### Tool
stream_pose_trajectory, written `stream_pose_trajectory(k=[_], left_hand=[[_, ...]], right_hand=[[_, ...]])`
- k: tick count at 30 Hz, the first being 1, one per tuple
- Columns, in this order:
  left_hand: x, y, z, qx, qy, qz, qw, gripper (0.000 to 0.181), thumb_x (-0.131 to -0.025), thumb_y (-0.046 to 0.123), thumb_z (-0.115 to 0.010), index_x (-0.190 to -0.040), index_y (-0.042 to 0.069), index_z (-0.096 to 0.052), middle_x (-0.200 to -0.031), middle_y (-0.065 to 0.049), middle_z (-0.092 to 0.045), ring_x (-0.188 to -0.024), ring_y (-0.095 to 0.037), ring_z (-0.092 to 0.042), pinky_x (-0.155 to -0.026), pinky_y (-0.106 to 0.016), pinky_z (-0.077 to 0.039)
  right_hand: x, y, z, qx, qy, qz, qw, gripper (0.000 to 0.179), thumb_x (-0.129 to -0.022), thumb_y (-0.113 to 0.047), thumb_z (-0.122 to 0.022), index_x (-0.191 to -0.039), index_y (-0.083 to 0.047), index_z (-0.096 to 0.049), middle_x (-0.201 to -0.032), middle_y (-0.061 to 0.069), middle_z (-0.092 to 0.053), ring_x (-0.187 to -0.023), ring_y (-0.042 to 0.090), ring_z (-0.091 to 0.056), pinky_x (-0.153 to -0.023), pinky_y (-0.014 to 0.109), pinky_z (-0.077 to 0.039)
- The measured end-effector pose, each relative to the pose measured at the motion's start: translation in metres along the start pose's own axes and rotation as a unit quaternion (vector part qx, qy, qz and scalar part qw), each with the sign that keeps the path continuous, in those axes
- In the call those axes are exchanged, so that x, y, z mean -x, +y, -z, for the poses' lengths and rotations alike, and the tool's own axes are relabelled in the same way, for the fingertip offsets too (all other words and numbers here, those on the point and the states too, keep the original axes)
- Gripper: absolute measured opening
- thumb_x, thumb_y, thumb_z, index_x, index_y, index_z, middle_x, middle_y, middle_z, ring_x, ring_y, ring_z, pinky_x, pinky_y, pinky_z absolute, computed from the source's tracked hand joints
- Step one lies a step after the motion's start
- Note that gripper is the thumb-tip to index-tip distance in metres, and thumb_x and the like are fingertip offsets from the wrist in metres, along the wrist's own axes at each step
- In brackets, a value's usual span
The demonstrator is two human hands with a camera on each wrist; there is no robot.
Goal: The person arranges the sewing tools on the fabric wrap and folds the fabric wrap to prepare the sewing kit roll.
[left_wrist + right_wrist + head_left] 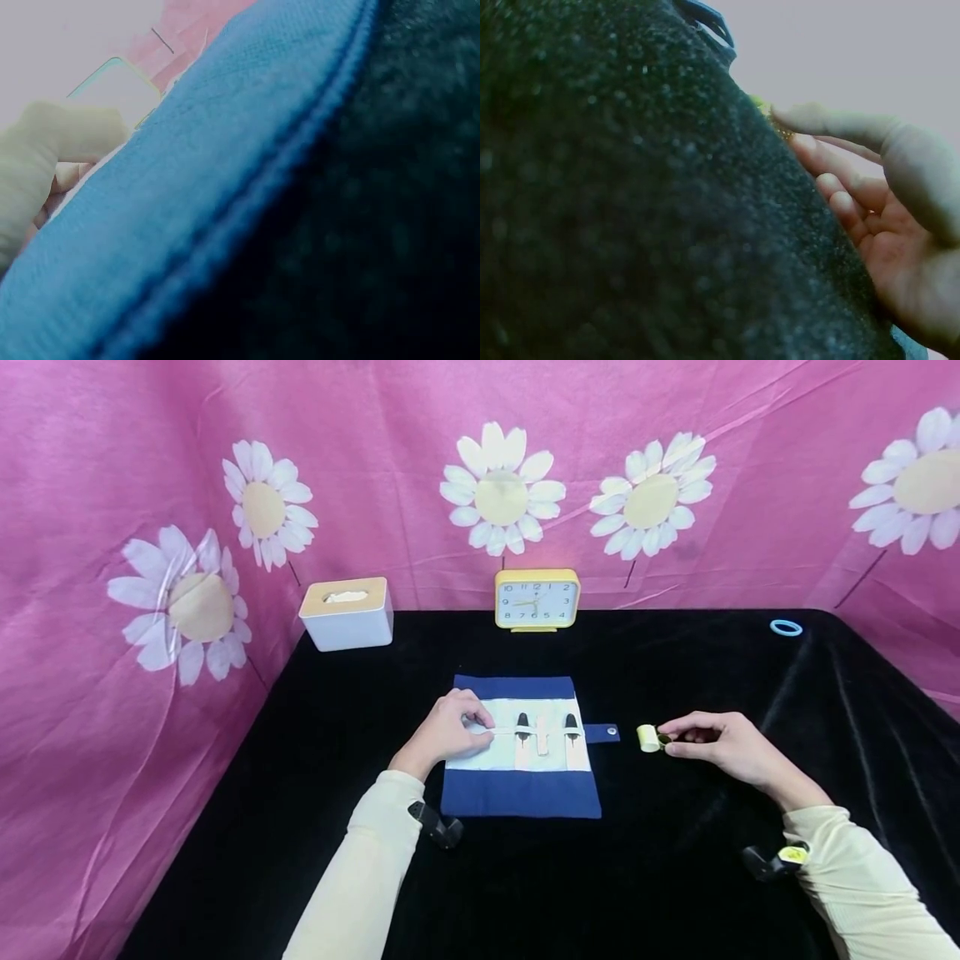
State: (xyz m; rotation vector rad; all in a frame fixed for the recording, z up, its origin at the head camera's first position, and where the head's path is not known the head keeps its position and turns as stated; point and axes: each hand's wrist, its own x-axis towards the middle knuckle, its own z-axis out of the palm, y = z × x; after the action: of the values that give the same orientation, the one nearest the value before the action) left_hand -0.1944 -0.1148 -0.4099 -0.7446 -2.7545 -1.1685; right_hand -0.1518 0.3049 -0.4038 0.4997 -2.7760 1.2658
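Observation:
A blue and white fabric roll-up pouch [521,793] lies unfolded on the black cloth. My left hand [453,727] is over its left part, thumb and fingertips pinching the white elastic band [504,731]. Under that band sit two slim black-topped tools [523,724] and a pale pink flat piece [542,737] between them. To the pouch's right, my right hand [723,745] pinches a small pale-yellow cylinder [648,738] by its gold-green round end, just above or on the cloth. In the right wrist view only a glittery gold bit [783,132] shows between thumb and finger.
A snap strap [602,733] sticks out from the pouch's right side. At the back stand a tissue box [347,622] and a yellow-framed clock [537,600]. A blue ring [786,627] lies at the far right. Pink flowered cloth [390,468] hangs behind the table.

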Motion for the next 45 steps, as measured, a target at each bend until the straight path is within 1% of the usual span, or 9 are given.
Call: stream_pose_trajectory(k=[7, 13, 16, 20, 23, 25, 30, 35, 45], left_hand=[[0.002, -0.001, 0.0, -0.008, 0.009, -0.035, 0.9993, 0.003, -0.076, 0.012, -0.079, -0.079, 0.012, -0.077, -0.087, 0.002, -0.067, -0.091, -0.016, -0.054, -0.085, -0.032, -0.043], [0.002, -0.002, 0.0, -0.009, 0.014, -0.046, 0.9988, 0.004, -0.076, 0.012, -0.077, -0.079, 0.01, -0.076, -0.087, 0.001, -0.067, -0.091, -0.017, -0.054, -0.091, -0.036, -0.042], [0.0, -0.004, -0.001, -0.006, 0.021, -0.054, 0.9983, 0.004, -0.075, 0.011, -0.077, -0.079, 0.01, -0.076, -0.086, -0.001, -0.067, -0.09, -0.018, -0.055, -0.089, -0.035, -0.043], [-0.001, -0.005, -0.003, 0.004, 0.034, -0.062, 0.9975, 0.005, -0.074, 0.01, -0.077, -0.078, 0.01, -0.075, -0.085, -0.002, -0.067, -0.086, -0.017, -0.055, -0.079, -0.03, -0.045], [-0.001, -0.005, -0.003, 0.009, 0.036, -0.058, 0.9976, 0.004, -0.074, 0.011, -0.077, -0.078, 0.01, -0.075, -0.085, -0.001, -0.067, -0.085, -0.015, -0.054, -0.078, -0.027, -0.045], [-0.001, -0.004, -0.003, 0.012, 0.033, -0.05, 0.9982, 0.004, -0.075, 0.011, -0.078, -0.079, 0.01, -0.076, -0.086, -0.001, -0.067, -0.085, -0.015, -0.054, -0.079, -0.027, -0.044], [-0.001, -0.001, -0.002, 0.016, 0.027, -0.032, 0.999, 0.005, -0.076, 0.009, -0.078, -0.08, 0.008, -0.076, -0.087, -0.002, -0.067, -0.086, -0.017, -0.054, -0.08, -0.029, -0.044], [-0.002, 0.0, -0.003, 0.019, 0.018, -0.021, 0.9994, 0.004, -0.079, 0.009, -0.077, -0.083, 0.009, -0.076, -0.089, -0.003, -0.065, -0.087, -0.016, -0.054, -0.081, -0.027, -0.044], [-0.001, 0.0, 0.0, 0.036, 0.019, -0.02, 0.999, 0.005, -0.079, 0.008, -0.077, -0.083, 0.007, -0.076, -0.088, -0.004, -0.065, -0.088, -0.017, -0.055, -0.08, -0.025, -0.046]], right_hand=[[-0.001, -0.005, 0.002, -0.043, 0.017, -0.019, 0.9987, 0.025, -0.087, -0.009, -0.078, -0.11, 0.001, -0.074, -0.087, -0.018, -0.073, -0.076, -0.004, -0.063, -0.066, 0.014, -0.049], [-0.008, -0.016, 0.005, -0.036, 0.074, -0.011, 0.9966, 0.024, -0.088, -0.009, -0.077, -0.109, 0.001, -0.073, -0.088, -0.026, -0.073, -0.075, -0.007, -0.064, -0.065, 0.011, -0.048], [-0.017, -0.029, 0.0, -0.023, 0.083, -0.002, 0.9963, 0.024, -0.087, -0.009, -0.078, -0.108, 0.001, -0.074, -0.086, -0.026, -0.072, -0.073, -0.007, -0.063, -0.064, 0.011, -0.047], [-0.036, -0.054, -0.016, 0.005, 0.062, 0.015, 0.9979, 0.024, -0.087, -0.012, -0.079, -0.108, -0.001, -0.076, -0.087, -0.011, -0.075, -0.071, -0.004, -0.061, -0.063, 0.013, -0.048], [-0.052, -0.072, -0.034, 0.012, 0.033, 0.015, 0.9993, 0.025, -0.087, -0.015, -0.079, -0.109, -0.003, -0.076, -0.091, 0.005, -0.076, -0.072, -0.002, -0.062, -0.064, 0.015, -0.049], [-0.063, -0.084, -0.048, 0.015, 0.014, 0.014, 0.9997, 0.024, -0.088, -0.016, -0.079, -0.108, -0.004, -0.077, -0.092, 0.01, -0.076, -0.072, 0.001, -0.061, -0.064, 0.017, -0.049], [-0.087, -0.107, -0.086, 0.031, -0.017, 0.033, 0.9988, 0.02, -0.088, -0.016, -0.078, -0.105, -0.007, -0.079, -0.093, 0.008, -0.075, -0.076, 0.013, -0.058, -0.068, 0.022, -0.047], [-0.1, -0.117, -0.117, 0.024, -0.034, 0.042, 0.9982, 0.018, -0.087, -0.014, -0.078, -0.104, -0.007, -0.079, -0.093, 0.008, -0.076, -0.079, 0.016, -0.061, -0.072, 0.028, -0.048], [-0.106, -0.123, -0.142, 0.012, -0.057, 0.013, 0.9982, 0.022, -0.086, -0.018, -0.079, -0.106, -0.008, -0.078, -0.093, 0.006, -0.076, -0.081, 0.015, -0.06, -0.076, 0.029, -0.048]])
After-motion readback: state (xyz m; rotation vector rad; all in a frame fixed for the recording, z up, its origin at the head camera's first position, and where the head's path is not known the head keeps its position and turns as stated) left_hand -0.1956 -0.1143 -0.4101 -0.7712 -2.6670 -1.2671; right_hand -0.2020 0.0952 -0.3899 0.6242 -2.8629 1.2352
